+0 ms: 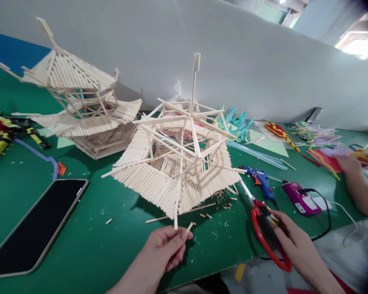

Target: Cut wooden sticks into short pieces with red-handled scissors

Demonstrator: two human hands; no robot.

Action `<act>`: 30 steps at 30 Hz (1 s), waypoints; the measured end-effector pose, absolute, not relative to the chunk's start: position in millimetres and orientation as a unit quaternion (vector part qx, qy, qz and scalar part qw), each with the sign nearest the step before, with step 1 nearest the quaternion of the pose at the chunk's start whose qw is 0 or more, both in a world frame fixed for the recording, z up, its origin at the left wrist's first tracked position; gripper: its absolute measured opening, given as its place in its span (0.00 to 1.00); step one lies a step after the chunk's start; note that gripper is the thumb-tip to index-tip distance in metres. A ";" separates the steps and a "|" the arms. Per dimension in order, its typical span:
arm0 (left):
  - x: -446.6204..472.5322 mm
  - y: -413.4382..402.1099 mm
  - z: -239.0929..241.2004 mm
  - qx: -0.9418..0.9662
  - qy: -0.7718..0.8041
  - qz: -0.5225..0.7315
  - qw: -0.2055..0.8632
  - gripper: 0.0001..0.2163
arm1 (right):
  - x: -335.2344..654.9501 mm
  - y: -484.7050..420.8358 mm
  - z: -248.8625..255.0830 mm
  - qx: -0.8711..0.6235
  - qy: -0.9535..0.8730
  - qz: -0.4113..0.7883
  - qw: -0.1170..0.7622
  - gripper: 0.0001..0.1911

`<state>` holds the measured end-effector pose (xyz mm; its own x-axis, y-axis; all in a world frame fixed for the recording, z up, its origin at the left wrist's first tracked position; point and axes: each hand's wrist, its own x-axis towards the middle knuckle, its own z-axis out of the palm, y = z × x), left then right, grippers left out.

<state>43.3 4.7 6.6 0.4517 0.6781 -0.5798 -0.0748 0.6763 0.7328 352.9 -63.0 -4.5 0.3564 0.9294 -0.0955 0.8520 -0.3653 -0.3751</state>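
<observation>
A pagoda-like model of pale wooden sticks [147, 179] stands in front of me, with an open roof frame above a skirt of side-by-side sticks. My left hand [168, 249] is below its front corner, closed on a short wooden stick [190, 228] between thumb and finger. Its fingertips are close to a stick end jutting down from that corner; whether they touch is unclear. At the right, my right hand [290, 237] is closed round red-handled scissors [254, 218], blades pointing up-left toward the model. Dark parts between the handles are hard to make out.
A second stick pagoda [79, 110] stands at the back left, a phone [37, 224] nearer. Right of the model lie a blue glue gun [262, 179] and a purple power strip [302, 198] with cables. Stick offcuts [208, 215] litter the table. Another person's hand [351, 165] is far right.
</observation>
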 end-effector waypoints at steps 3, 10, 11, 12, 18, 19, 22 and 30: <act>46.7 4.3 2.6 0.318 0.465 0.252 0.787 0.12 | 333.2 -82.6 13.9 -0.775 -0.524 0.287 0.207 0.19; 49.3 0.7 7.0 0.329 0.483 0.279 0.762 0.15 | 285.7 -94.1 -1.9 -0.683 -0.466 0.516 0.226 0.21; 48.8 0.0 8.1 0.334 0.486 0.280 0.758 0.15 | 282.1 -94.4 -10.2 -0.689 -0.441 0.527 0.230 0.17; 48.0 -0.7 8.9 0.340 0.490 0.280 0.753 0.15 | 279.4 -94.9 -18.0 -0.695 -0.421 0.535 0.232 0.14; 42.8 -4.8 4.9 0.390 0.513 0.257 0.720 0.14 | 273.9 -97.6 -37.2 -0.683 -0.445 0.549 0.184 0.19; 42.2 -5.3 3.5 0.402 0.510 0.258 0.715 0.14 | 272.7 -97.2 -38.4 -0.676 -0.454 0.554 0.171 0.19; 40.9 -6.4 1.4 0.452 0.490 0.263 0.698 0.12 | 267.5 -95.9 -43.7 -0.665 -0.483 0.551 0.147 0.20; 36.1 -10.0 2.6 0.617 0.476 0.289 0.556 0.10 | 252.8 -99.2 -30.4 -0.615 -0.498 0.588 0.170 0.20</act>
<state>36.1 -10.0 2.6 0.3792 0.9091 -0.1724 0.2665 0.0711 0.9612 252.8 -99.2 -30.4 -0.1864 0.8124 -0.5525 0.4117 -0.4460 -0.7947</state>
